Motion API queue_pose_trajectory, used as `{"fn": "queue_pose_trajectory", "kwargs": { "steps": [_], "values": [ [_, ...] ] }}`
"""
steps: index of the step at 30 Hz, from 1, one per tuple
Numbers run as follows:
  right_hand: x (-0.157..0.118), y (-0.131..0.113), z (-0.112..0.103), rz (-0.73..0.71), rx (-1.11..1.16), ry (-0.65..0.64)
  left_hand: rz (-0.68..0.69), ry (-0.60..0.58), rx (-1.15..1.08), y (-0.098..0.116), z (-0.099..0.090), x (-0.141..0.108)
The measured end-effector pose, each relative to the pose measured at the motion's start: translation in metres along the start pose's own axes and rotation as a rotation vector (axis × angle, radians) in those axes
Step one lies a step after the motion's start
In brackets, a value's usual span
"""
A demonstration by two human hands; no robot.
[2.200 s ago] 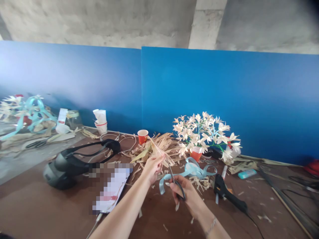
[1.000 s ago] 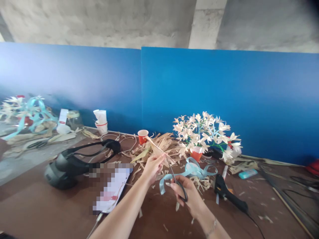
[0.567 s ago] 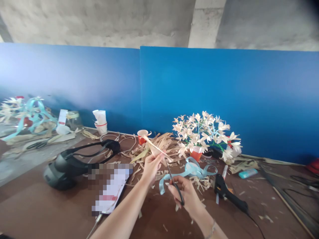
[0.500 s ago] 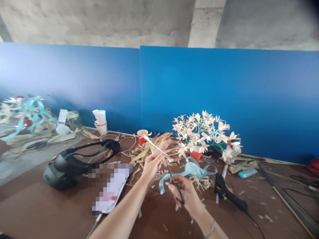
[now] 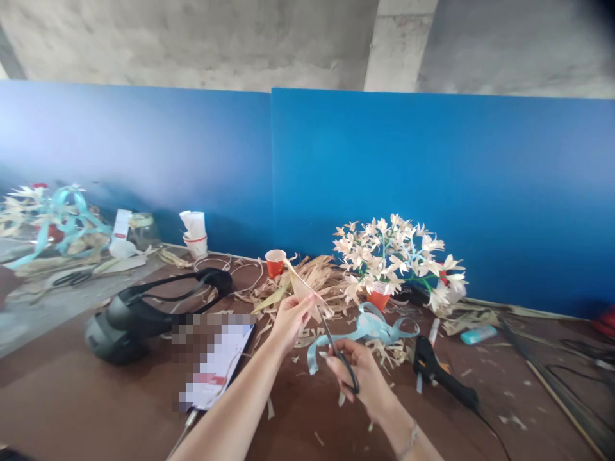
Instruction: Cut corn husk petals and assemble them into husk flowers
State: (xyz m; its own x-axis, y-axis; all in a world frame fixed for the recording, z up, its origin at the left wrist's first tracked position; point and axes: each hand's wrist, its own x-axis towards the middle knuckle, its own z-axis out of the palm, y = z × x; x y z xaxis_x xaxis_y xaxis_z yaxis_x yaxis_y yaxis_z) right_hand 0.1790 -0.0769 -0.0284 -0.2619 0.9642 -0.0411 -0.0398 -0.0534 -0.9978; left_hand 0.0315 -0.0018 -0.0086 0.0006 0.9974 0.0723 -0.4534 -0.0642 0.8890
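Note:
My left hand point(image 5: 294, 318) pinches a pale piece of dried corn husk point(image 5: 302, 286) between thumb and fingers, its pointed end up and to the left. In my right hand point(image 5: 359, 371) is a pair of dark-handled scissors point(image 5: 346, 370), the blades reaching up to the husk's lower edge. Whether the blades are closed on the husk I cannot make out. Behind my right hand lies a light-blue ribbon point(image 5: 372, 325). A heap of dried husks point(image 5: 319, 276) is spread beyond my left hand. White husk flowers point(image 5: 391, 253) stand in an orange cup point(image 5: 378, 297) at the back.
A black glue gun point(image 5: 444, 378) lies to the right, its cord trailing forward. A phone or tablet point(image 5: 221, 358) and a black headset point(image 5: 129, 323) are on the left. Another orange cup point(image 5: 275, 262) stands near the blue partition point(image 5: 432, 166). Husk scraps litter the brown table point(image 5: 307, 422).
The husk has turned slightly in my left hand and now shows a broader face. My right hand and the scissors have shifted only a little.

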Motion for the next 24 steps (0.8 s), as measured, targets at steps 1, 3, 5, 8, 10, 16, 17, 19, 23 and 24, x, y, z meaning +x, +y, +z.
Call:
{"fn": "queue_pose_trajectory", "kwargs": {
  "steps": [1, 3, 5, 8, 10, 16, 17, 19, 23, 24],
  "values": [
    [0.0, 0.0, 0.0, -0.001, 0.002, -0.003, 0.014, 0.008, 0.001, -0.001, -0.001, 0.001],
    [0.0, 0.0, 0.0, 0.003, 0.003, -0.01, 0.028, 0.009, 0.016, -0.001, -0.002, 0.001],
    [0.0, -0.001, 0.0, 0.011, -0.001, -0.018, 0.032, -0.006, 0.049, 0.0, -0.003, 0.001],
    [0.0, -0.003, 0.001, 0.02, -0.008, -0.018, 0.017, -0.03, 0.076, 0.001, -0.006, 0.001],
    [-0.001, -0.004, 0.001, 0.02, -0.009, -0.015, 0.002, -0.038, 0.079, 0.001, -0.007, 0.001],
    [-0.002, -0.004, 0.001, 0.021, 0.003, -0.032, -0.039, -0.044, 0.067, 0.0, -0.009, 0.001],
    [-0.002, -0.004, 0.001, 0.023, 0.005, -0.033, -0.042, -0.047, 0.065, 0.0, -0.009, 0.001],
    [-0.003, -0.005, 0.001, 0.025, 0.009, -0.031, -0.053, -0.052, 0.061, 0.001, -0.01, 0.002],
    [-0.003, -0.005, 0.001, 0.03, 0.013, -0.037, -0.093, -0.09, 0.064, 0.004, -0.014, 0.002],
    [-0.003, -0.005, 0.0, 0.039, 0.007, -0.042, -0.107, -0.105, 0.066, 0.005, -0.015, 0.002]
  ]
}}
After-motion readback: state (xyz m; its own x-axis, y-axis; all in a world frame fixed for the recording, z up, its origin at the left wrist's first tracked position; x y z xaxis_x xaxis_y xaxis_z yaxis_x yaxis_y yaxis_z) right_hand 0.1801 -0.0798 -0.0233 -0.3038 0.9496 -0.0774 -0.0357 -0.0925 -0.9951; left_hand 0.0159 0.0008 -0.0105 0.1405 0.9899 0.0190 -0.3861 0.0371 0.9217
